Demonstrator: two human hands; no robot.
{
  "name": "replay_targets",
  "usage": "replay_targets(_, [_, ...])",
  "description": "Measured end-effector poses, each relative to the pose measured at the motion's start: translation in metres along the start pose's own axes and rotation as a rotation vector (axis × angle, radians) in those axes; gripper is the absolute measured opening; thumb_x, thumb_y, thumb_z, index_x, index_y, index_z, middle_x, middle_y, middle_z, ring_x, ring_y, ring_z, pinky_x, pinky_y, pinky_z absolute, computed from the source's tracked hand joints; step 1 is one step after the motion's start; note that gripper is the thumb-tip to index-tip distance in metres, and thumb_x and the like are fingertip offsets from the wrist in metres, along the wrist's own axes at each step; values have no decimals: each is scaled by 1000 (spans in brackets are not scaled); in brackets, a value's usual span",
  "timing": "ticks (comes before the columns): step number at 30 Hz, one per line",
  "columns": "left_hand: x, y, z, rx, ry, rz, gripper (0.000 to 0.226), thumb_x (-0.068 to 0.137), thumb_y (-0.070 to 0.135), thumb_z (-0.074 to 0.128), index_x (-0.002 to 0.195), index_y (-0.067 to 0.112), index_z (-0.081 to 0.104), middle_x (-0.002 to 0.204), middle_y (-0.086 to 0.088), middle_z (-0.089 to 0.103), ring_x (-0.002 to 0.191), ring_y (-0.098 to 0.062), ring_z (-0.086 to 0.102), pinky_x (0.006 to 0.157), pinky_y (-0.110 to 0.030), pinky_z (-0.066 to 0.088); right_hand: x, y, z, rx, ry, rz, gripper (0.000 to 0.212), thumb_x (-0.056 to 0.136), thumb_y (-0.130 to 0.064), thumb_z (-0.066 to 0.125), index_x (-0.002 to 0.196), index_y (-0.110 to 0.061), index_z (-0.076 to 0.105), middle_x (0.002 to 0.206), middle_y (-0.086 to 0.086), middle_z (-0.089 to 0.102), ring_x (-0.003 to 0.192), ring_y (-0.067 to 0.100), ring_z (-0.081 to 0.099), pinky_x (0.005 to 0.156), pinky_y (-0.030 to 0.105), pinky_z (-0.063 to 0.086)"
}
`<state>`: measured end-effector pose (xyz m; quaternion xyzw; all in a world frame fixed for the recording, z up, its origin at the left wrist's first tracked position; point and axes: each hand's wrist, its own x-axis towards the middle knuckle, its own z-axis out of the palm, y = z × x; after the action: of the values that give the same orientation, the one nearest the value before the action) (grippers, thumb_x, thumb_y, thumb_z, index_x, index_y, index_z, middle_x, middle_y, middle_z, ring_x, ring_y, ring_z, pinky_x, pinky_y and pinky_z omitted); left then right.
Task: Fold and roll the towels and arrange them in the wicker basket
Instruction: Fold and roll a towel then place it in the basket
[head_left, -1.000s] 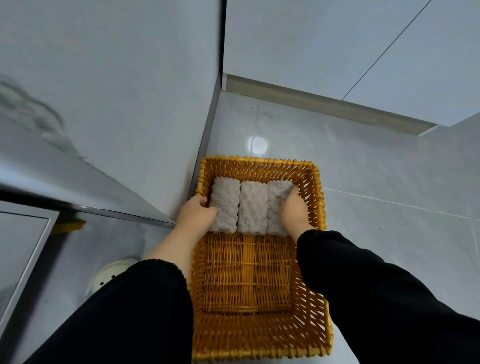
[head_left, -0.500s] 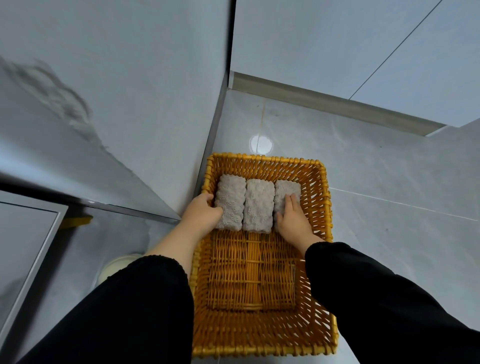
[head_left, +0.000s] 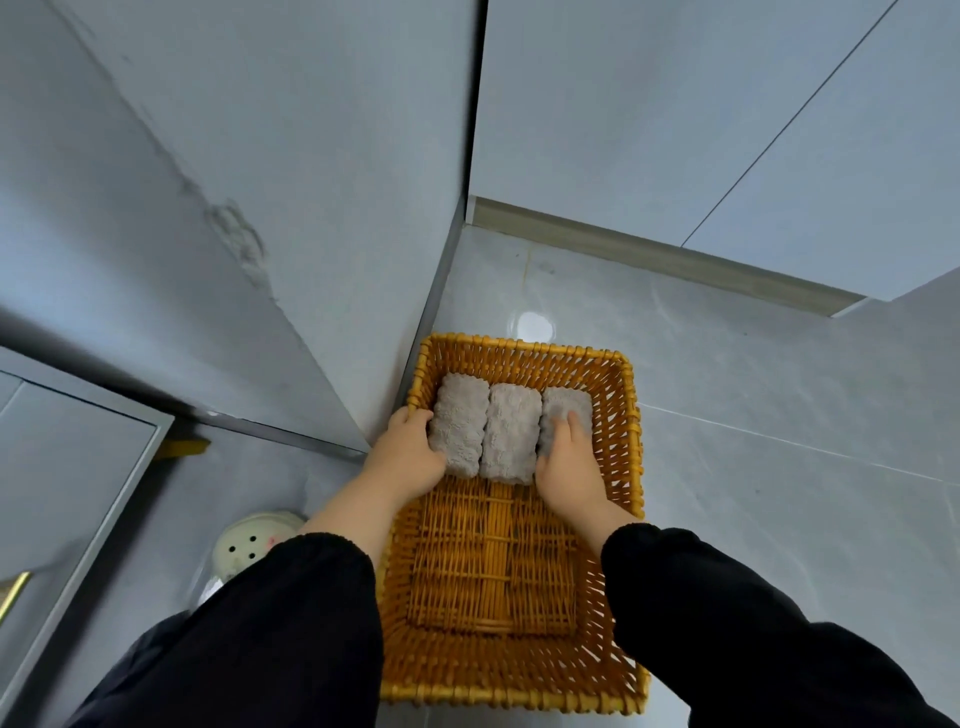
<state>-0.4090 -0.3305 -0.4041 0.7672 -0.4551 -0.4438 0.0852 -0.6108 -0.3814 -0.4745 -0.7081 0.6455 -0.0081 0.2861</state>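
Right hand (head_left: 567, 467) now lies flat on rightmost towel (head_left: 566, 402).

R hand (head_left: 569, 467) no longer cupping rightmost towel roll (head_left: 566, 402); fingers (head_left: 574, 425) now flat on top.

Loose black long sleeves of plain matte cloth: left sleeve (head_left: 291, 623) and right sleeve (head_left: 727, 613) each end in a gathered cuff. Left grip (head_left: 410, 457) and right grip (head_left: 566, 467) are bare.
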Motion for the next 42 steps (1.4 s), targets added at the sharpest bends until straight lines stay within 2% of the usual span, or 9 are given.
replay_targets(4, [-24,9,-4,0,20,54,61,90,14,52,147,14,30,155,-5,24,138,-23,31,113,-39,30,-4,-15,-24,101,33,-70,60,92,-11,51,147,-7,27,154,11,25,143,28,23,118,39,23])
replay_targets(9, [-54,35,-27,-47,94,162,57,91,9,52,145,14,34,151,-1,30,134,-18,36,111,-32,29,-12,-45,-63,118,112,-158,59,93,-7,48,147,-7,26,158,12,16,147,21,10,113,22,7])
replay_targets(13, [-85,64,-55,-79,210,275,53,94,14,52,144,19,35,151,1,30,137,-13,30,105,-20,20,-32,-81,-98,176,138,-272,57,94,-9,50,147,-8,27,157,11,17,146,21,11,114,25,8])
replay_targets(17, [-128,77,-81,-103,291,355,54,94,16,52,145,21,33,154,2,25,140,-12,27,111,-24,21,-63,-121,-129,240,180,-394,57,95,-12,51,147,-12,27,158,8,14,146,18,9,114,25,8])
replay_targets(20, [-166,80,-103,-110,355,382,54,96,21,51,146,24,31,156,6,20,143,-9,21,117,-28,19,-88,-152,-155,299,249,-534,55,94,-12,50,145,-13,30,158,4,15,145,15,10,114,23,8])
replay_targets(28, [-262,59,-160,-35,691,431,52,96,32,51,145,27,33,156,8,22,142,-6,22,109,-16,15,-162,-235,-195,420,457,-994,45,87,-6,48,132,-6,48,141,8,43,131,6,31,108,4,13])
replay_targets(33, [-314,18,-184,-24,868,350,54,96,30,52,146,24,32,157,5,20,144,-7,16,110,-17,11,-199,-299,-182,418,345,-1143,49,87,-3,50,135,-7,44,145,7,37,131,1,24,106,1,9])
replay_targets(39, [-355,-34,-209,-102,1104,254,53,96,22,53,145,21,33,155,5,24,143,-9,20,107,-11,12,-231,-360,-152,390,229,-1204,51,90,-4,51,139,-11,39,148,4,33,137,10,25,109,10,12])
replay_targets(42, [-364,-65,-221,-209,1204,217,53,95,18,54,144,21,35,153,4,28,141,-9,23,108,-14,16,-243,-391,-132,412,178,-1215,51,89,-3,51,138,-8,40,145,4,35,136,12,28,107,5,11])
